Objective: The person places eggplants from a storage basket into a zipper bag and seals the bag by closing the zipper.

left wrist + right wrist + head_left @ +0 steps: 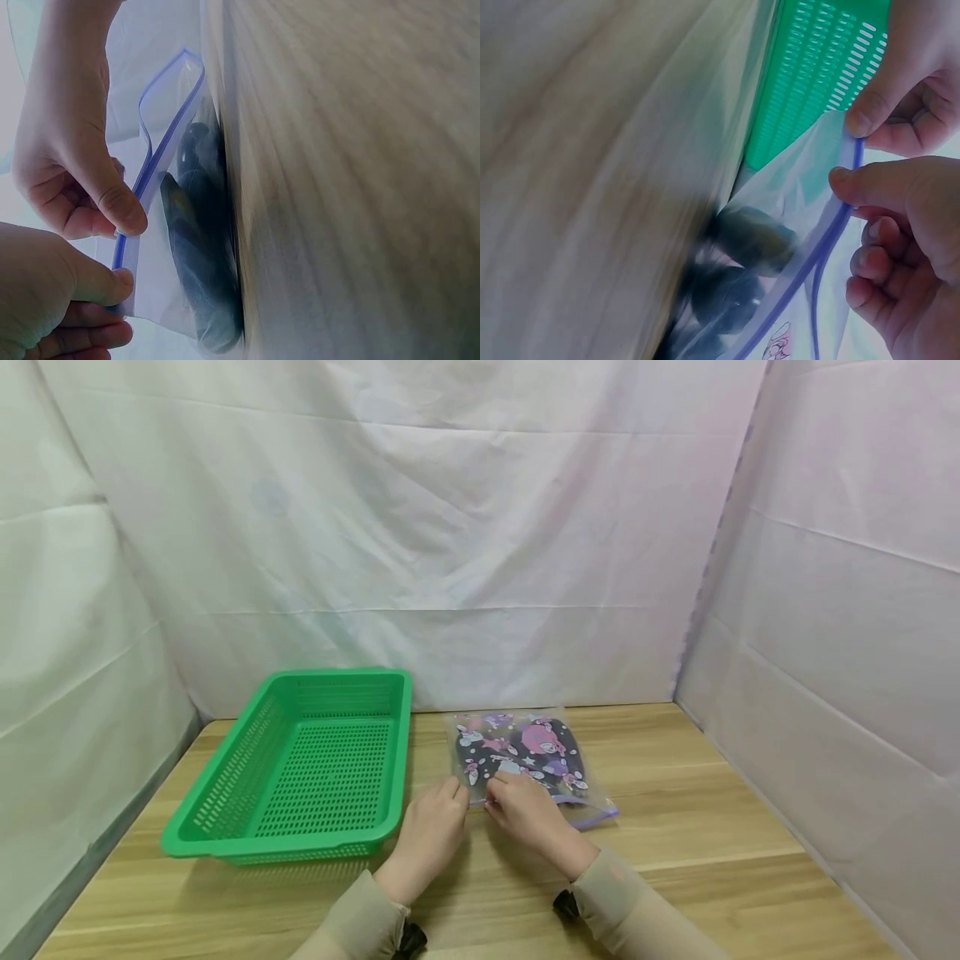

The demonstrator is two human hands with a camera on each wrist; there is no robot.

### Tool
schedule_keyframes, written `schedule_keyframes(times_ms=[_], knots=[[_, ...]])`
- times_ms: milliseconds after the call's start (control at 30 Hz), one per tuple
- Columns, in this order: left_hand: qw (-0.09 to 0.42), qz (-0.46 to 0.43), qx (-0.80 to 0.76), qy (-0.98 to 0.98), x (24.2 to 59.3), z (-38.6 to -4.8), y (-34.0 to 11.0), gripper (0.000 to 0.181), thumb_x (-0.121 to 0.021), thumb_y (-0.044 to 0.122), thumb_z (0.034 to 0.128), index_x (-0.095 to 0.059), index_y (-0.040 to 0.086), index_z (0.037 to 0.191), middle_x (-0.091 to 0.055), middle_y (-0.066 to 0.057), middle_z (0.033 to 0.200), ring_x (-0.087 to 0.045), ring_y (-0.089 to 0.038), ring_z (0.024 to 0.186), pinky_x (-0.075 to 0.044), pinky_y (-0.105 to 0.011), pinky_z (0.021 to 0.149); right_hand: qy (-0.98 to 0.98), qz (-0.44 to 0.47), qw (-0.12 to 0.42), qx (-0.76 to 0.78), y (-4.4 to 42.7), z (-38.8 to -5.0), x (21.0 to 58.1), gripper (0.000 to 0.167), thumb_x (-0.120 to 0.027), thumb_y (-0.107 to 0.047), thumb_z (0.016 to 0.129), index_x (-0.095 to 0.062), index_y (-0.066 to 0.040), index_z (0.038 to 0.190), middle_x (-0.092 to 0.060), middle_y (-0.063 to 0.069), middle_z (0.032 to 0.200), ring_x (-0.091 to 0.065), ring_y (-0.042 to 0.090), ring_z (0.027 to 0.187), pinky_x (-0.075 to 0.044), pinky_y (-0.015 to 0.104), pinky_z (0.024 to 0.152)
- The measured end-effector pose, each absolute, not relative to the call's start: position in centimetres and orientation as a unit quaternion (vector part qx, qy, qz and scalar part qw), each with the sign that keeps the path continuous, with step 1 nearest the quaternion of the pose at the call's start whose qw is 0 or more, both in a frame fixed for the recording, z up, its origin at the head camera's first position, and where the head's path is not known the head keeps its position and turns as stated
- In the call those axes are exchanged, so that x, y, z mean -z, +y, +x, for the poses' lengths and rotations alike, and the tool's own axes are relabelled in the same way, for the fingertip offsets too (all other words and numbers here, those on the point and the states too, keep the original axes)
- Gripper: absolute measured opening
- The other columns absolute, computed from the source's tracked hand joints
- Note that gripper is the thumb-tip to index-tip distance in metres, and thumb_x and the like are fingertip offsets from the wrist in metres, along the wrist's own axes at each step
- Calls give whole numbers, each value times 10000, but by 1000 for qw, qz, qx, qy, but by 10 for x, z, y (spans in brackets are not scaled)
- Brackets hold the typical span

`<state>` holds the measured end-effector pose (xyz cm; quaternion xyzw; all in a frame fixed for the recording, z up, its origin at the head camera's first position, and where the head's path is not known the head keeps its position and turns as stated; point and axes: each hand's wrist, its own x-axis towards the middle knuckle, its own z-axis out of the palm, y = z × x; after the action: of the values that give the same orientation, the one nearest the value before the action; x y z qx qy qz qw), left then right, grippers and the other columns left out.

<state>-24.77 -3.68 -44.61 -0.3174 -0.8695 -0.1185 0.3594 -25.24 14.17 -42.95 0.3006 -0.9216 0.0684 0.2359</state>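
A clear zip bag lies on the table with dark contents; pink, purple and white cartoon figures show on it. Its mouth has a purple zip strip and faces the person. At the left corner of that mouth, my left hand pinches the strip between thumb and fingers. Just to its right, my right hand pinches the same strip. Farther right the strip's two edges stand apart, as the left wrist view shows. Rounded dark shapes fill the lower bag; their kind is unclear through the plastic.
A green plastic basket with slotted walls stands left of the bag, close to the left hand. The wood-grain table extends to the right. White cloth hangs behind and on both sides.
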Motion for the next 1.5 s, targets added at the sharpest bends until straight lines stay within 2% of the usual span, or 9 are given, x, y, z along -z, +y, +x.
schedule_keyframes(times_ms=[200, 367, 733, 967, 1200, 1333, 1500], knots=[[364, -318, 119, -867, 445, -247, -37, 173, -719, 3, 665, -577, 71, 738, -467, -20, 728, -450, -180, 565, -395, -311, 474, -903, 319, 281, -64, 144, -256, 430, 176, -763, -74, 769, -605, -132, 715, -493, -44, 745, -491, 122, 653, -439, 255, 600], [364, -316, 124, -868, 445, -247, -37, 178, -717, 10, 680, -555, 76, 713, -457, -18, 715, -465, -188, 577, -398, -318, 477, -895, 329, 295, -63, 146, -257, 431, 190, -763, -45, 748, -599, -127, 699, -503, -40, 745, -499, 132, 661, -454, 279, 633], [363, -314, 123, -869, 445, -248, -37, 175, -697, 5, 693, -541, 83, 700, -455, -16, 703, -461, -189, 567, -391, -318, 477, -895, 328, 298, -50, 150, -255, 429, 205, -779, -59, 749, -595, -132, 695, -495, -45, 733, -518, 139, 676, -460, 305, 694], [367, -318, 122, -865, 446, -248, -37, 163, -692, 1, 691, -545, 71, 709, -461, -25, 708, -449, -191, 557, -382, -318, 473, -900, 322, 288, -57, 154, -252, 428, 197, -777, -60, 762, -603, -132, 705, -501, -47, 737, -513, 136, 674, -450, 296, 687], [348, -322, 121, -872, 446, -248, -36, 132, -659, 7, 690, -543, 62, 720, -445, -18, 704, -426, -179, 544, -373, -308, 461, -904, 316, 285, -49, 160, -252, 431, 206, -803, -82, 738, -609, -143, 706, -505, -57, 741, -512, 125, 669, -448, 288, 685], [340, -318, 133, -875, 446, -247, -36, 177, -686, -5, 677, -533, 79, 709, -452, -11, 701, -448, -182, 549, -386, -315, 464, -903, 315, 288, -54, 163, -252, 432, 205, -806, -77, 729, -614, -144, 705, -505, -58, 741, -514, 127, 674, -453, 297, 694], [331, -316, 135, -879, 445, -246, -38, 152, -680, -4, 689, -554, 76, 721, -475, -14, 707, -465, -187, 563, -405, -321, 478, -902, 316, 288, -60, 167, -251, 433, 209, -816, -85, 721, -619, -152, 702, -505, -70, 737, -519, 116, 673, -461, 299, 705]])
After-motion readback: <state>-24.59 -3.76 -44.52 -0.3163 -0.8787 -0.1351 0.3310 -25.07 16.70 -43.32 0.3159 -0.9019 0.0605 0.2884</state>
